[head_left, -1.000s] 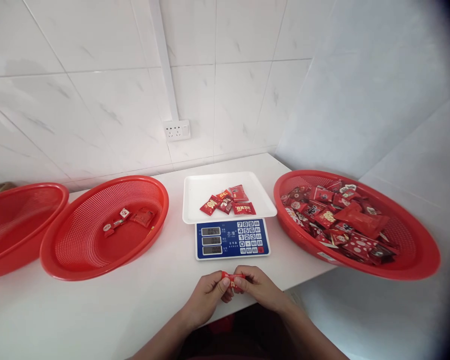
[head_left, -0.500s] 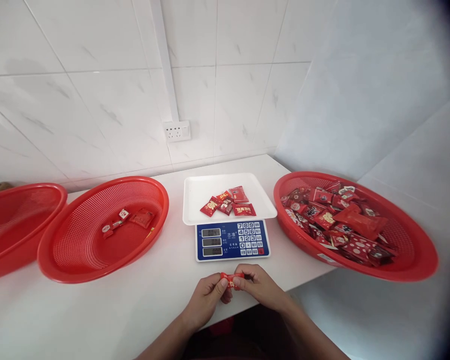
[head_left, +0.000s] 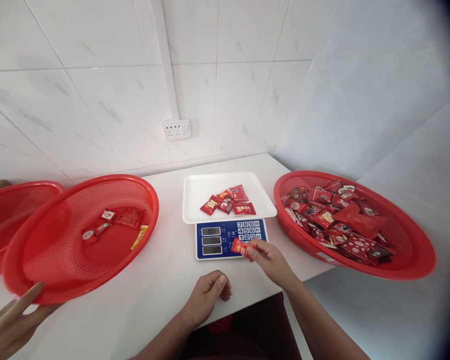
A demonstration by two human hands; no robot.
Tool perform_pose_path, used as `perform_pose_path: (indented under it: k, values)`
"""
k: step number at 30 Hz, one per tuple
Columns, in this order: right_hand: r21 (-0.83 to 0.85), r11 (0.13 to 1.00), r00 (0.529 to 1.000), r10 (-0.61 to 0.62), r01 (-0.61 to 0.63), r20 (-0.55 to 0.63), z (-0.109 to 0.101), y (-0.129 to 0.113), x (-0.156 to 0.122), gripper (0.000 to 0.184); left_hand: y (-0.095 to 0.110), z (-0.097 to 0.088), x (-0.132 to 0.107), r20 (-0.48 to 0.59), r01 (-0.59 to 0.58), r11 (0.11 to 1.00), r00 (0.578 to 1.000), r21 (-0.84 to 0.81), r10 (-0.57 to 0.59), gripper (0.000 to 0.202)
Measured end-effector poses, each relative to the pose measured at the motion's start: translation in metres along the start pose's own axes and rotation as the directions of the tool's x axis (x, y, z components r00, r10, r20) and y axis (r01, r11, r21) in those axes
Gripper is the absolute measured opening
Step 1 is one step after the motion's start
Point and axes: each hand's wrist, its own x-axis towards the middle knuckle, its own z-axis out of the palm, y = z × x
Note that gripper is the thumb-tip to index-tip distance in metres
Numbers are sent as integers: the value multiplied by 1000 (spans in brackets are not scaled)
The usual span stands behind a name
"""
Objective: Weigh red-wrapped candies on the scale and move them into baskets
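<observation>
My right hand (head_left: 268, 260) pinches a small red wrapped candy (head_left: 241, 247) above the keypad of the blue and white digital scale (head_left: 230, 234). My left hand (head_left: 209, 295) rests by the table's front edge, its fingers curled closed with nothing showing in them. On the white weighing tray (head_left: 195, 192) lie several red candy packets (head_left: 225, 201), grouped right of its middle. To the right, a big red basket (head_left: 422, 250) holds a heap of mostly red wrapped candies (head_left: 333, 215).
At the left, a co-worker's hand (head_left: 18, 320) grips the rim of a red sieve basket (head_left: 60, 265) with a few packets (head_left: 129, 218) inside. Another red basket (head_left: 18, 200) stands partly behind it. A tiled wall with a socket (head_left: 177, 129) closes off the back.
My hands have parted; the right one has carried the candy forward over the scale. A co-worker's hand has appeared at the left, and the middle-left basket has shifted toward the left and front.
</observation>
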Motion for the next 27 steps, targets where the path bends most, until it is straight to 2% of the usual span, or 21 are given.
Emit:
perform_pose_path:
  k: [2,6,9,12,16,20,27]
  values:
    - [-12,1000,987,8,-11,-162,-13,-3,12,37,0,0,0,4,-1,1000,1000,5,1,46]
    - [-102,995,914,-52,12,-403,-37,-10,35,34,0,0,1,6,0,1000,1000,16,0,46]
    - [-205,978,875,-124,28,-469,-47,-16,51,27,1,0,1,3,3,1000,1000,27,-3,45]
    - [-96,995,861,-72,27,-503,-53,-21,68,21,2,0,1,-1,7,999,1000,37,-7,44]
    - [43,997,869,-30,58,-494,-56,-23,95,22,1,0,1,0,4,999,1000,46,-4,44]
    - [122,990,915,-21,76,-403,-53,-27,117,19,1,0,0,0,-3,999,1000,53,3,44]
    - [113,992,968,-20,50,-249,-33,-38,134,20,1,0,0,5,-12,998,1000,58,11,42]
